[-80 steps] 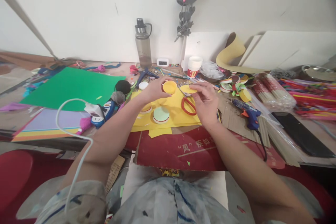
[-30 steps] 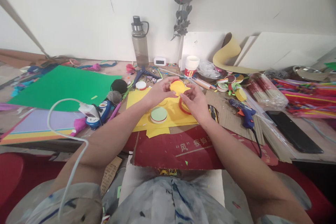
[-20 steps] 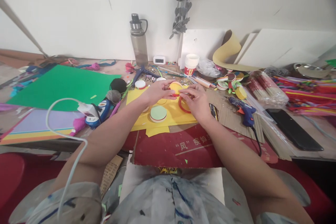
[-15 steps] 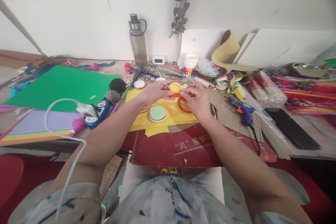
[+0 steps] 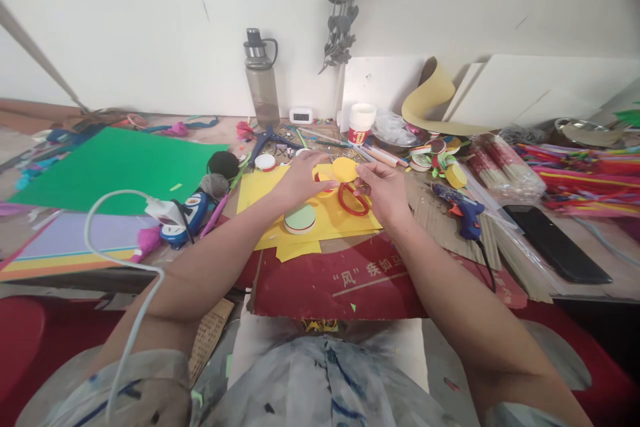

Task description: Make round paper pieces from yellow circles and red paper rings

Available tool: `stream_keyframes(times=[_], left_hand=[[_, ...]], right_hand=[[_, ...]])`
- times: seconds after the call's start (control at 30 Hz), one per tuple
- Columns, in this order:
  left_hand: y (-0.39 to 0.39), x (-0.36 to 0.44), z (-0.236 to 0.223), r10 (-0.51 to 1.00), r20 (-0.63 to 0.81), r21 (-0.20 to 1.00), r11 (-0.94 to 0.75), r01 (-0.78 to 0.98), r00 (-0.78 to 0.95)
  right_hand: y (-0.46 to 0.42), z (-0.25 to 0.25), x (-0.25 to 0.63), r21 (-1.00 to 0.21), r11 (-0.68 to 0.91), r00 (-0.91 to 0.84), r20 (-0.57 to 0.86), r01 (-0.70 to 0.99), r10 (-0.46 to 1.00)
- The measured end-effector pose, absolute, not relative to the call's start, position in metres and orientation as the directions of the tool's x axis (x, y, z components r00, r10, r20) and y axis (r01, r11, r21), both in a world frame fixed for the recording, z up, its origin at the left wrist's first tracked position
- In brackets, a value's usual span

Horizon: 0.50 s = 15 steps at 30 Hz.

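Note:
My right hand (image 5: 384,191) pinches a yellow paper circle (image 5: 344,169) at its right edge. Across from it, my left hand (image 5: 301,181) curves thumb and fingers around a small red-rimmed round piece (image 5: 327,191), partly hidden by the thumb. Scissors with red handles (image 5: 353,199) lie beside my right fingers, blades mostly hidden. A round piece with a pale green top (image 5: 300,219) and a red-and-white rim rests below my left hand. Under these lie yellow sheets (image 5: 265,223).
Behind stand a water bottle (image 5: 262,83), a small clock (image 5: 301,115) and a paper cup (image 5: 361,123). To the right are a blue glue gun (image 5: 465,210) and a black phone (image 5: 556,243). Green sheet (image 5: 115,167) and a white cable (image 5: 145,307) lie left.
The yellow paper circle has come away from the red-rimmed piece, moving right with my right hand. My left hand has shifted slightly right and lower, its fingers wider apart.

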<state>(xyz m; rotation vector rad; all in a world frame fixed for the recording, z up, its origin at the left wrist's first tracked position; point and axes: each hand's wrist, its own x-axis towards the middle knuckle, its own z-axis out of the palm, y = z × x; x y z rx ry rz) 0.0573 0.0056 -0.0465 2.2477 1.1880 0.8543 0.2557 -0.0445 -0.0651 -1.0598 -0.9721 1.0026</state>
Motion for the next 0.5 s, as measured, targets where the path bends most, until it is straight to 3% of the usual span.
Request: stream_keyframes(times=[0.13, 0.5], left_hand=[[-0.005, 0.065, -0.044, 0.760, 0.461, 0.596, -0.648, 0.474, 0.459], [-0.010, 0.065, -0.050, 0.764, 0.376, 0.744, -0.586, 0.321, 0.524]], right_hand=[[-0.050, -0.061, 0.251, -0.956, 0.083, 0.162, 0.038, -0.283, 0.986], [-0.051, -0.060, 0.249, -0.910, -0.034, 0.038, -0.055, -0.413, 0.998]])
